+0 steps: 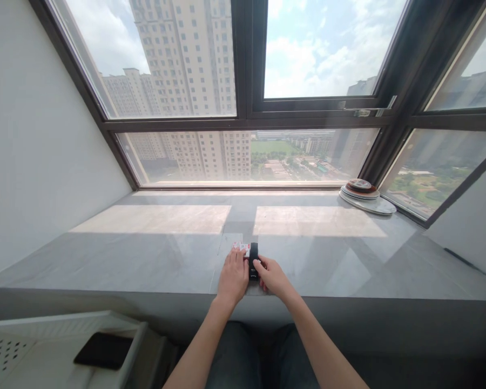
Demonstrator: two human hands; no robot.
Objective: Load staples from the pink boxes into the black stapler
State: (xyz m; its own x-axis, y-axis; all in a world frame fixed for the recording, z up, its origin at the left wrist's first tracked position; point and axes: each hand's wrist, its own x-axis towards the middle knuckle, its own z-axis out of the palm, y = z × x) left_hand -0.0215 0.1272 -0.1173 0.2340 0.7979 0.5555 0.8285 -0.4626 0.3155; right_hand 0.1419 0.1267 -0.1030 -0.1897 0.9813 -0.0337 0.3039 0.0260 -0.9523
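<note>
A slim black stapler-shaped object (pixel 253 261) with small white markings lies lengthwise on the grey stone sill (pixel 146 259), near its front edge. My right hand (pixel 272 276) grips it from the right, the thumb on top and the other fingers curled at its side. Left of it are small white printed cards or papers (pixel 244 247) with red marks. My left hand (pixel 234 275) lies flat over their near part, fingers stretched forward, its side against the black object. What lies beneath the left palm is hidden.
Stacked plates (pixel 366 202) stand in the right corner by the window. Dark window frames (pixel 243 126) rise behind the sill. Below it at left, a white plastic basket (pixel 132 351) has a black phone-like slab (pixel 104 350) on it. A white wall (pixel 52 151) bounds the left.
</note>
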